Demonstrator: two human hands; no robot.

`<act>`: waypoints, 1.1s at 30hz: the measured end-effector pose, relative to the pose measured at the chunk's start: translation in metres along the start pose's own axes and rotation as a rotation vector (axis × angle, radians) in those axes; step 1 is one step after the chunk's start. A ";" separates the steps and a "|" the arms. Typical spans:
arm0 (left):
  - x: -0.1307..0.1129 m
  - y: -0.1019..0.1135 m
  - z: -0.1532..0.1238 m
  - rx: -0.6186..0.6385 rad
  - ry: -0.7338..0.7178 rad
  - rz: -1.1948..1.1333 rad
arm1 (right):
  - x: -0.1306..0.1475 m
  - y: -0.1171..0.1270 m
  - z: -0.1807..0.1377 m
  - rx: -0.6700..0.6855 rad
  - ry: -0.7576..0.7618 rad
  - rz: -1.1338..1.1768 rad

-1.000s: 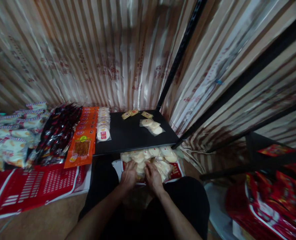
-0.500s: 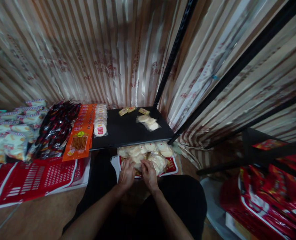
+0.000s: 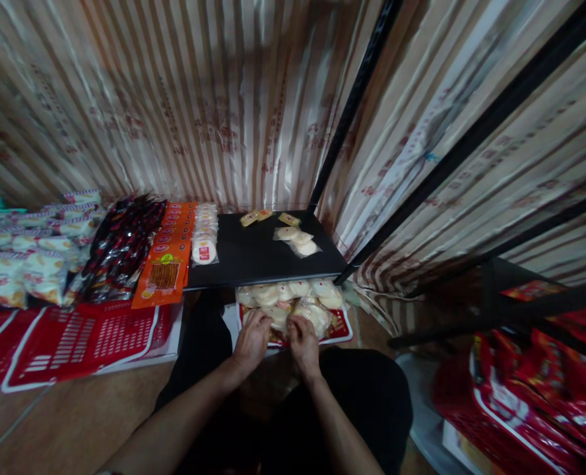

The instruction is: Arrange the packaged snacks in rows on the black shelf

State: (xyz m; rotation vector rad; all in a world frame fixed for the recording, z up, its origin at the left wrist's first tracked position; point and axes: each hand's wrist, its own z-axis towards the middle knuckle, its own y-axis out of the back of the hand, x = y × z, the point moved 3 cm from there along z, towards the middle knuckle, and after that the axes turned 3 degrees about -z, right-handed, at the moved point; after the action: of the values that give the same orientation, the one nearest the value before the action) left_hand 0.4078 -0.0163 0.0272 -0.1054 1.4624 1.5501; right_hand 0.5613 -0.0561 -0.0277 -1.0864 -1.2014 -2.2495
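Both my hands rest in a heap of clear packets of pale round crackers that lies on a red tray just below the front of a low black shelf. My left hand is curled on the near left part of the heap. My right hand is curled on packets beside it, thumb side toward the left hand. Which packet each holds is hard to tell in the dim light. On the shelf lie one clear cracker packet and a few small yellow packets.
Left on the shelf: a row of round white crackers, orange snack packs, dark red packs, pale bags. Flat red baskets lie on the floor. Black shelf posts and red packs stand right. Striped curtain behind.
Both hands stay in the cracker heap, shifting only slightly among the packets. The camera view has swayed a little.
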 end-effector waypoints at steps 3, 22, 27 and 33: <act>0.001 0.007 0.008 0.008 0.008 -0.062 | 0.004 0.000 -0.001 0.016 0.050 0.036; 0.025 -0.010 0.078 -0.052 0.298 -0.192 | -0.002 -0.007 0.009 0.013 -0.314 0.180; 0.029 -0.026 0.078 0.010 0.251 -0.153 | -0.008 -0.004 0.015 0.013 -0.388 0.087; 0.023 -0.023 0.061 -0.072 0.201 -0.131 | -0.001 -0.001 0.026 -0.016 -0.408 0.233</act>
State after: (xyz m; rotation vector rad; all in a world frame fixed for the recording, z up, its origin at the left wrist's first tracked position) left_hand 0.4430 0.0418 0.0128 -0.4018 1.5223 1.5196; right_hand 0.5737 -0.0346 -0.0201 -1.6559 -1.1313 -1.9194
